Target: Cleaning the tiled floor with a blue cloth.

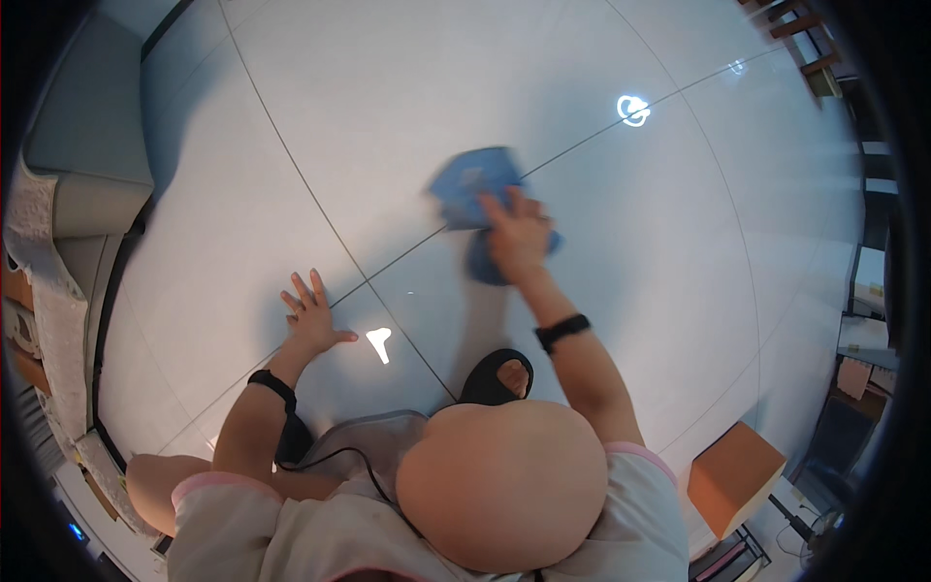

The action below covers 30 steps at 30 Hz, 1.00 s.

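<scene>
A blue cloth [477,179] lies crumpled on the glossy pale tiled floor [369,116], ahead and a little right of me. My right hand [521,238] presses down on it with the fingers over the fabric, and both are slightly blurred. Part of the cloth shows on either side of the hand. To the left, my left hand [312,318] is open, fingers spread, at the floor and holding nothing. I cannot tell how firmly it rests there. Each wrist wears a black band. My bare knee [499,485] is bent up in front of me.
A black slipper [497,378] on my foot stands close below the cloth. A grey sofa [92,116] with a pale cover lines the left. At the lower right sits an orange-brown box [737,475]. Wooden furniture legs [800,29] show at the far right.
</scene>
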Each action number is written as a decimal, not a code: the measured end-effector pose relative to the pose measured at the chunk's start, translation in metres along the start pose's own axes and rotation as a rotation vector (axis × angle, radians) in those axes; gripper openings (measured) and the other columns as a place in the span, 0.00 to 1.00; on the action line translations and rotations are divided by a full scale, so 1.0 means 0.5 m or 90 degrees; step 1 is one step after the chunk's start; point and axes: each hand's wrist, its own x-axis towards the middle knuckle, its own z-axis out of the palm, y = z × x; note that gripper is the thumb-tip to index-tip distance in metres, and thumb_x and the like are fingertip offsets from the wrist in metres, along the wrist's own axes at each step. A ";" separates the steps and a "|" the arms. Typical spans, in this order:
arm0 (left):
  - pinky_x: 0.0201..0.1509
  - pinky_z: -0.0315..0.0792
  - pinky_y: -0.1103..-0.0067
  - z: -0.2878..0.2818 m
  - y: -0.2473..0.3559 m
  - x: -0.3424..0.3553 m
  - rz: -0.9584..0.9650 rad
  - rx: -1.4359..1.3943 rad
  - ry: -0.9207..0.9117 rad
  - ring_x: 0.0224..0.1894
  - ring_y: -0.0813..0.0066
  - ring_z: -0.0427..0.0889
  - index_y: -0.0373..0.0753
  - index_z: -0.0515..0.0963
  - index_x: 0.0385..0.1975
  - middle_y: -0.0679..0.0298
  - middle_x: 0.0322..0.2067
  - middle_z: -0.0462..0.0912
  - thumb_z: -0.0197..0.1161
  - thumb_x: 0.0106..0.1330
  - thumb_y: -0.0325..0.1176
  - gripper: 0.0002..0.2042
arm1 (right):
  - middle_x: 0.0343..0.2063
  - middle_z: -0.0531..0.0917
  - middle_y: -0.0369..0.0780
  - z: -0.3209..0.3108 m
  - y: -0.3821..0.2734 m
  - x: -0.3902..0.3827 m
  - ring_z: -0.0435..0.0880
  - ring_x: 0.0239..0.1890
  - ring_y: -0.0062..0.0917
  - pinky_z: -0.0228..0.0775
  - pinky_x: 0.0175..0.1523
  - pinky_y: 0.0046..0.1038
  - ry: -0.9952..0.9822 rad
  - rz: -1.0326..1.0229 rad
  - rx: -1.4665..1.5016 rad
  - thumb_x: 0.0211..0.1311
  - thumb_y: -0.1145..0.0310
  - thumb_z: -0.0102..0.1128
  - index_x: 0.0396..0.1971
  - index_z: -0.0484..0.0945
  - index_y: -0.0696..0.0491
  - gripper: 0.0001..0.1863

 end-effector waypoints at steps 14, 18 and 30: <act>0.58 0.61 0.63 -0.176 -0.091 0.023 0.277 0.092 0.099 0.58 0.53 0.62 0.32 0.55 0.57 0.47 0.57 0.59 0.62 0.52 0.49 0.38 | 0.49 0.73 0.43 -0.149 0.530 -0.451 0.72 0.48 0.46 0.67 0.48 0.45 0.040 0.837 -0.148 0.48 0.64 0.53 0.54 0.67 0.42 0.27; 0.61 0.58 0.66 -0.259 -0.120 -0.017 0.273 0.115 0.128 0.61 0.51 0.55 0.30 0.54 0.58 0.45 0.60 0.53 0.60 0.54 0.48 0.38 | 0.53 0.65 0.47 -0.038 0.323 -0.201 0.70 0.45 0.49 0.69 0.43 0.44 0.043 0.544 -0.155 0.49 0.63 0.56 0.56 0.64 0.37 0.29; 0.59 0.39 0.44 -0.075 -0.248 -0.050 0.322 -0.061 0.198 0.65 0.41 0.26 0.38 0.39 0.64 0.46 0.64 0.28 0.65 0.40 0.62 0.56 | 0.61 0.58 0.45 -0.027 -0.429 0.051 0.51 0.64 0.40 0.45 0.64 0.36 -0.404 -0.277 0.487 0.50 0.71 0.58 0.58 0.61 0.49 0.32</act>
